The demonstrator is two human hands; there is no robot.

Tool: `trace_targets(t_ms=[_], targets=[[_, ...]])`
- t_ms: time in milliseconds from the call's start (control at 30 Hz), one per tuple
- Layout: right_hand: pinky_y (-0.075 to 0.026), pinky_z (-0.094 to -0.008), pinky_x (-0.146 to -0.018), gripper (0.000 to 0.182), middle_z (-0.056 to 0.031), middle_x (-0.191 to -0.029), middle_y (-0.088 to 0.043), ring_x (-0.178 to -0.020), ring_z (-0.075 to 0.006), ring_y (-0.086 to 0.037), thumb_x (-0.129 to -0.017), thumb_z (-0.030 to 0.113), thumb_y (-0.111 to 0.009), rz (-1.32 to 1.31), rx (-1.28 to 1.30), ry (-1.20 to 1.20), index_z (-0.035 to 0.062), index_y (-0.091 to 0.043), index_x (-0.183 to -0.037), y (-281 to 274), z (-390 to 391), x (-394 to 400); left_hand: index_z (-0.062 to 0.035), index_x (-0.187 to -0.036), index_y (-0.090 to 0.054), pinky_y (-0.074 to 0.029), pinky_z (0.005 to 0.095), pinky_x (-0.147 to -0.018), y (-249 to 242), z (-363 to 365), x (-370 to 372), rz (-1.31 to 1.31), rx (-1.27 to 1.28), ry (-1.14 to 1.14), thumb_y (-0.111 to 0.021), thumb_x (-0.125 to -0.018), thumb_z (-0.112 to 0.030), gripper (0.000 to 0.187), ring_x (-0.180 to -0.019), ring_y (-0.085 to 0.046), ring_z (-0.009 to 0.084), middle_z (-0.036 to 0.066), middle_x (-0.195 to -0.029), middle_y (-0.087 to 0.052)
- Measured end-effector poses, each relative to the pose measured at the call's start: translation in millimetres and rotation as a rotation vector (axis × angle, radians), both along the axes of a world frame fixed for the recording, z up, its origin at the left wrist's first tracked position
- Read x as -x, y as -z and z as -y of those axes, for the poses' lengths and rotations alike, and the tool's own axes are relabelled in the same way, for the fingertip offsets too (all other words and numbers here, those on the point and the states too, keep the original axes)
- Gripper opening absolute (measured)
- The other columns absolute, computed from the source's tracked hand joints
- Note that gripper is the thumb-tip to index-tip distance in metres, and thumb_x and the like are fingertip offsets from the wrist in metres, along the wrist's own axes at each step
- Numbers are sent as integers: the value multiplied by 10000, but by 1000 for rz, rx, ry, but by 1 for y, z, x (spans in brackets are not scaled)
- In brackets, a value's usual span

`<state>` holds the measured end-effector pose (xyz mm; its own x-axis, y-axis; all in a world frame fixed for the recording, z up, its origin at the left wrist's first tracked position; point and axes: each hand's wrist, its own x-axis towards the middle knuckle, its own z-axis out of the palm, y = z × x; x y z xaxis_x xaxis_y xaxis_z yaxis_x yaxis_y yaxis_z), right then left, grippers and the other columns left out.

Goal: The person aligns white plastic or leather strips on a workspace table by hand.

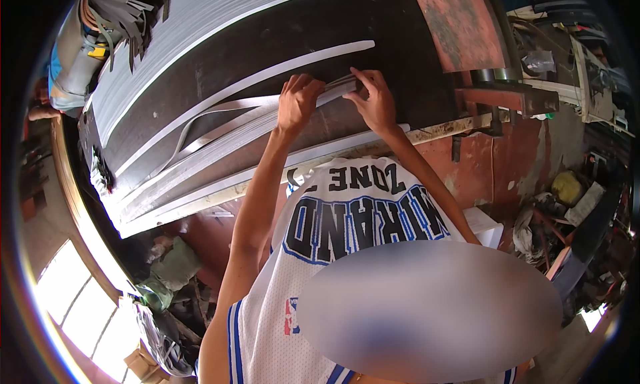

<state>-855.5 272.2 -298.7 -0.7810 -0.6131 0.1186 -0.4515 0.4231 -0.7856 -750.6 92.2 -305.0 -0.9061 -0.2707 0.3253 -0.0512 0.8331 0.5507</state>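
Note:
A bundle of long, thin grey-white strips lies along the near side of a dark worktable. My left hand is closed, its fingers curled over the strips near their right end. At that end, my right hand has thumb and forefinger around the strip tips. A few strips fan apart to the left of my left hand, one of them bent in a loop. Beyond the hands a single white strip lies apart on the table. The strips' material cannot be made out.
A wide row of similar strips covers the table's far left. At the right stand a reddish metal plate and a metal bracket. Dark strip scraps hang at the upper left. Clutter fills the floor at right.

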Motion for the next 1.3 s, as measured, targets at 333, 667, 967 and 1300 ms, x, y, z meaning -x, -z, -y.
trace_targets(t_ms=[333,667,967,1300], targets=[[-541,-313,-746,551,-41,-1144,-618,-887,-182,-649,-749,106,-819,-158,86,32,156,-666,-1277,14,1,-2,-93,-1346,-588,-429,443,-953,4,-27,-24,-13,191,-26,-738,-825,-167,547,-1063,-605,266,81,-1181,-631],[-505,-370,-801,319,0,-1119,-610,-888,-223,-608,-771,134,-788,-337,-50,-92,165,-715,-1081,14,-6,10,-220,-1393,-575,-378,486,-1008,6,-24,-52,120,361,-97,-673,-795,-76,623,-1132,-580,255,88,-1259,-584],[-501,-368,-787,326,-1,-1100,-617,-848,-226,-597,-771,144,-797,-326,-38,-103,169,-720,-1086,14,-9,18,-258,-1388,-578,-378,481,-959,23,7,-108,116,397,-206,-722,-824,-164,590,-1064,-571,216,43,-1161,-563],[-508,-371,-805,300,-50,-1096,-630,-939,-257,-618,-798,118,-784,-260,-57,-141,128,-723,-1091,10,-13,29,-200,-1263,-645,-462,417,-872,15,72,-152,176,242,-108,-698,-891,-197,375,-1015,-600,252,41,-1072,-629]])
